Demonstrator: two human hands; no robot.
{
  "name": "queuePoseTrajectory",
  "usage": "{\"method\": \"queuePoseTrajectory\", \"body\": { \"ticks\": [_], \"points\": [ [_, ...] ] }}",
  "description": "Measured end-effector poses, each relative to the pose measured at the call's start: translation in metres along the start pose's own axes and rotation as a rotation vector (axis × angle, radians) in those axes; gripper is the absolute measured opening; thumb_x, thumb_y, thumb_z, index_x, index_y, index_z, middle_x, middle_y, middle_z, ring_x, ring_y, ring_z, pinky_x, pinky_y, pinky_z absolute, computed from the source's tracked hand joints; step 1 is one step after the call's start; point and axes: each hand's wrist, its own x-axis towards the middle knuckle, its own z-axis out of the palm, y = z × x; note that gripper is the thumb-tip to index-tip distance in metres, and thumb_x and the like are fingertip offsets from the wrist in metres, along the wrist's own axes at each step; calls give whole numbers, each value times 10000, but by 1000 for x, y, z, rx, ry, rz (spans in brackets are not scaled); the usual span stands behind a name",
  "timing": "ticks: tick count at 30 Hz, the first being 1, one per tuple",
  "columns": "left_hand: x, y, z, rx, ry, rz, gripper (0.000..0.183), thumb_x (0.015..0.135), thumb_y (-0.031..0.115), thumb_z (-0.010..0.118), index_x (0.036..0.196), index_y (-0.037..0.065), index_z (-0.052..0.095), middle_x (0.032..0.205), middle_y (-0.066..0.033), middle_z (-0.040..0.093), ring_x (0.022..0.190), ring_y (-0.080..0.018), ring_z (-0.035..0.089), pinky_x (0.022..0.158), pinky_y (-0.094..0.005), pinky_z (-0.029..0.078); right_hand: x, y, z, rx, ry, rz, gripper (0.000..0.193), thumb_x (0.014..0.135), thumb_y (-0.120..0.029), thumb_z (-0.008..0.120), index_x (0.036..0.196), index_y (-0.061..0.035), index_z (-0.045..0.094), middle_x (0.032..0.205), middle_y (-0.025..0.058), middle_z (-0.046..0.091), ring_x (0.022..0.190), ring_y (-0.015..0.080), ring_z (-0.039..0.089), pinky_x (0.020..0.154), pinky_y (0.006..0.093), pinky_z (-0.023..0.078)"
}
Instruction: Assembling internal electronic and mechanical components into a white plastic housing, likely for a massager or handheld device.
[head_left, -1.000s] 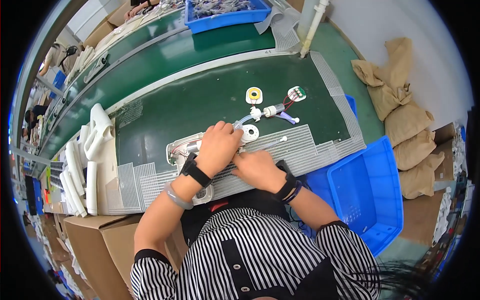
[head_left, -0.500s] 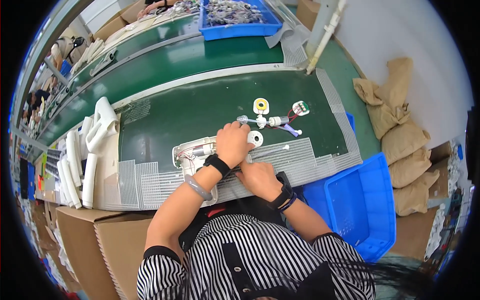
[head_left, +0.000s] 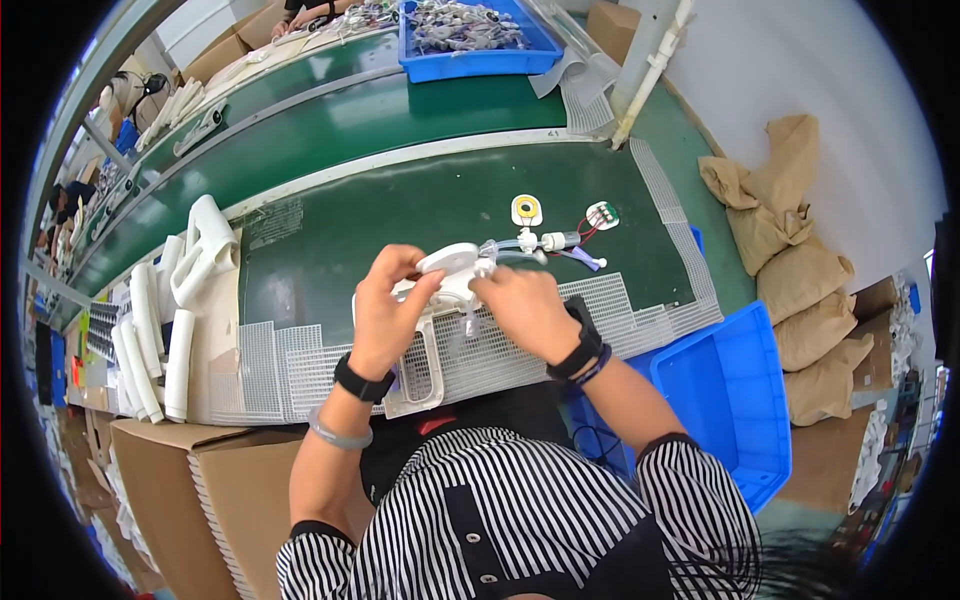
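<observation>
My left hand [head_left: 378,310] pinches the edge of a white round cap [head_left: 452,257] between thumb and fingers, above a white plastic housing. The housing's looped handle [head_left: 421,372] points toward me, and my left hand hides part of its body. My right hand [head_left: 527,308] has its fingertips closed on a small white fitting [head_left: 484,268] beside the cap. A clear nozzle piece [head_left: 470,325] hangs below. Beyond my right hand, tubing links to a small white-and-metal pump [head_left: 556,241], a yellow-ringed disc [head_left: 526,209], a wired green circuit board [head_left: 602,215] and a purple piece [head_left: 588,259].
White curved housing shells [head_left: 205,250] lie at the left. Grid matting [head_left: 590,320] covers the front edge of the green bench. A blue bin [head_left: 725,410] stands at the right, brown sacks [head_left: 780,230] behind it. A blue tray [head_left: 480,62] holds many parts.
My hands have moved apart. My left hand has shifted left and now holds up the round cap; my right hand has risen to the small fitting. The housing's handle is now in sight.
</observation>
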Motion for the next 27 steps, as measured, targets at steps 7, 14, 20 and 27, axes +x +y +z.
{"method": "queuePoseTrajectory", "body": {
  "ticks": [7, 14, 20, 27],
  "points": [
    [-27, 19, -1, 201, -144, 81, 179, 870, 25, 748, 987, -15, 618, 883, -52, 663, 826, -150, 665, 824, -289, 537, 41, 40, 22, 169, 172, -104, 450, 867, -106, 611, 1317, -115, 595, 987, 94, 688, 936, 298, 651, 823, 437, 507],
    [-42, 1, 14, 455, -130, 67, 185, 840, 49, 760, 936, -4, 611, 860, -119, 687, 773, -223, 690, 710, -323, 541, -34, 4, -15, 555, -41, 416, 525, 916, -267, 703, 1314, 28, 531, 1073, 152, 687, 907, 314, 692, 723, 430, 539],
    [-45, 1, 38, 531, -177, 257, 213, 838, 96, 748, 1003, 57, 618, 765, -117, 672, 701, -327, 646, 707, -417, 513, -61, -22, -4, 995, -143, 445, 823, 907, -377, 750, 1468, 67, 342, 1275, 250, 620, 993, 294, 715, 798, 395, 574],
    [-42, 2, 38, 495, -388, 266, 231, 826, 28, 714, 1043, 46, 637, 947, -137, 693, 881, -369, 657, 765, -443, 522, -68, -14, 22, 1195, 21, 423, 838, 956, -229, 707, 1553, 61, 197, 1376, 248, 498, 989, 233, 679, 810, 338, 561]
  ]
}}
